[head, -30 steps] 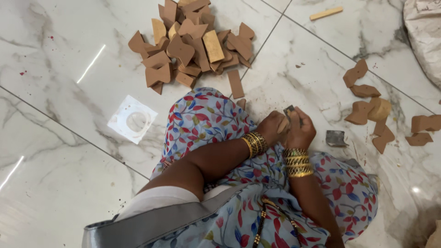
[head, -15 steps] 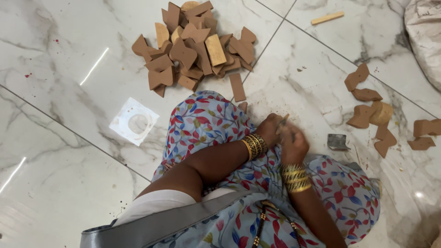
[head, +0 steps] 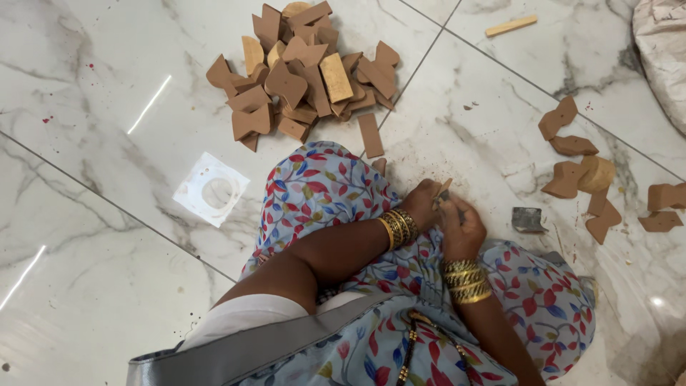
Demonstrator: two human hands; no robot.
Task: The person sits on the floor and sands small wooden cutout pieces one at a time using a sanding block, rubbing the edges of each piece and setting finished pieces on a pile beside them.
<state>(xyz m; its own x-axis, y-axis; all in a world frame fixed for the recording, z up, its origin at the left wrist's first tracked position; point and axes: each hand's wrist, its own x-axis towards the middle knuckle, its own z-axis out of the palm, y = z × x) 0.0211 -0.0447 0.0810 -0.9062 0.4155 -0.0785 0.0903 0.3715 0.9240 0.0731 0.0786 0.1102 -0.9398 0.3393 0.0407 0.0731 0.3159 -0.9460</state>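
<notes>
Head view looks straight down on a person seated on a pale marble floor with grey veins and dark grout lines, a flower-printed cloth stretched over the raised knees. The left hand and the right hand meet just beyond the knees, close above the floor, both wrists ringed with gold bangles. Between them sits a small wooden piece, a thin tan sliver sticking up and tilted away; the left fingers are curled tight around its lower end, pinching it, and the right fingers are bunched together against it from the other side, though whether they hold a tool of their own cannot be told, since the knuckles hide that part. The left forearm crosses the lap and covers much of the cloth beneath. Past the knees lies a heap of brown wooden cut-outs, flat notched shapes piled over one another, with one straight strip lying loose between the heap and the knee. To the right of the hands a small grey metal block rests on the floor, near but apart from the right hand. Further right is a looser scatter of wooden shapes, well apart from the hands. A pale stick lies far up by a grout line, a white square plate with a ring lies left of the knee, and a light sack fills the upper right corner.
</notes>
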